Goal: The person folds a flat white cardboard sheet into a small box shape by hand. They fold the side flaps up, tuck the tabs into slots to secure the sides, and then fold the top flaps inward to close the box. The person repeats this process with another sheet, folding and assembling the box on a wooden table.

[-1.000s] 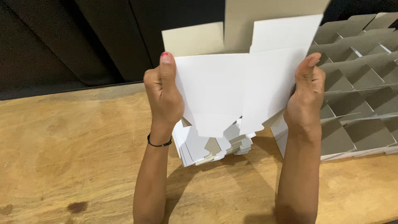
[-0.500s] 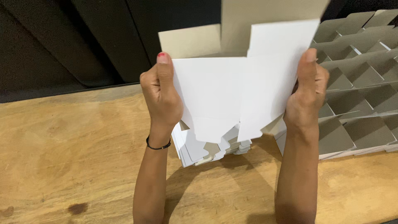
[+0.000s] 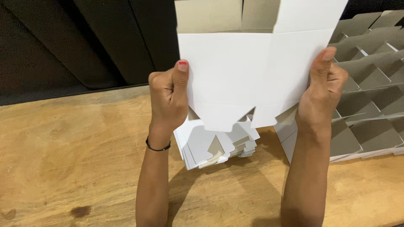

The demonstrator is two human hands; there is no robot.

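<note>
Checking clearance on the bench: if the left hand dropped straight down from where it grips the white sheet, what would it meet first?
Likely the stack of flat white carton blanks lying on the wooden table, just below and beside the left hand. Depth is unclear, so it might pass the stack's edge and reach the table instead.

**Bright sheet, dark backdrop, soft shadows on the wood**

Light falls from above and in front, leaving the white cardboard box blank (image 3: 252, 71) the brightest area, close to washed out with little surface detail. The wooden table (image 3: 67, 151) is evenly and warmly lit, while the black panels (image 3: 75, 42) behind stay nearly featureless. Soft-edged shadows lie beneath the stack of flat blanks (image 3: 214, 145) and beside both forearms. Focus is sharp across the middle; no motion blur shows, and edge distortion is slight.
</note>
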